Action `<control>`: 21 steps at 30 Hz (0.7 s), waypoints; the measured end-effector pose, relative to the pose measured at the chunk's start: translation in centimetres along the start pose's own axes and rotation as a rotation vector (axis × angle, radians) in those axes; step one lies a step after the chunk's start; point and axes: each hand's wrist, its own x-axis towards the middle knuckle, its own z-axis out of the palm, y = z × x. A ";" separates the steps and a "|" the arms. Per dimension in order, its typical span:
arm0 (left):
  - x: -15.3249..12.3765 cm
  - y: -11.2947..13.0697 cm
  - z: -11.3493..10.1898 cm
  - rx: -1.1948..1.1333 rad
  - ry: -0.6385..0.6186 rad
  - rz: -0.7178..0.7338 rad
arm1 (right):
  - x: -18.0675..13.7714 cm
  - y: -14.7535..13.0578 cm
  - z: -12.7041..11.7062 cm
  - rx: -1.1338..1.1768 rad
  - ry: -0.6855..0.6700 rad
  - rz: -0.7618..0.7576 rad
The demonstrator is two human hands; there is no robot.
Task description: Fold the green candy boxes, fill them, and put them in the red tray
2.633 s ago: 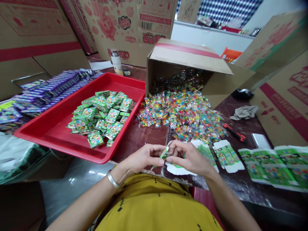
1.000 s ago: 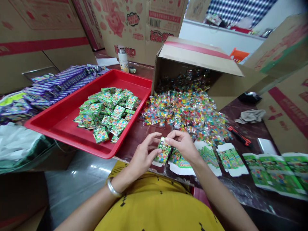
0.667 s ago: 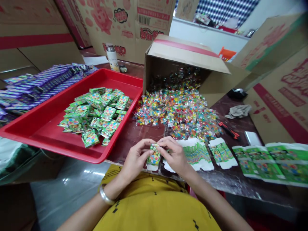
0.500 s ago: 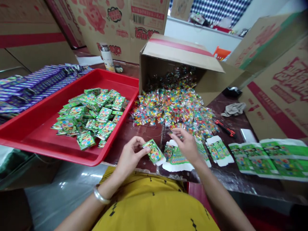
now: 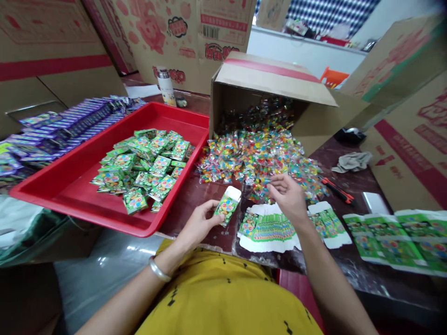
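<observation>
In my left hand is a small green printed box, pinched between thumb and fingers, its white end flap standing up at the far end. My right hand hovers at the near edge of a heap of clear-wrapped colourful candy packets, fingertips drawn together against it; what they pinch, if anything, is hidden. Below that hand, a fanned row of flat green cartons lies on the dark table, with more flat cartons beside it. The candy spills from a cardboard box lying on its side.
A red tray with a pile of filled-looking green boxes stands at left. Purple packs lie behind it. On the right are a red-black cutter, a grey cloth, and green carton sheets. A flask stands behind.
My left hand has turned the green box so its white flap points up and away. My right hand has moved toward the candy heap. The view has shifted slightly.
</observation>
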 end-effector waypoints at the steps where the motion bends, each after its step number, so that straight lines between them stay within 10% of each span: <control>1: 0.1 -0.1 0.2 0.011 -0.017 0.023 | -0.3 -1.1 0.2 0.180 0.017 0.009; 5: 0.2 0.0 1.2 -0.015 -0.099 0.064 | -1.6 -4.9 1.9 0.392 0.062 -0.052; 12: -0.1 0.4 1.4 -0.120 -0.082 0.107 | -2.0 -5.8 3.7 0.073 0.031 -0.300; 21: -1.0 1.2 1.8 -0.094 0.013 0.199 | -1.5 -6.3 2.3 0.015 -0.254 -0.471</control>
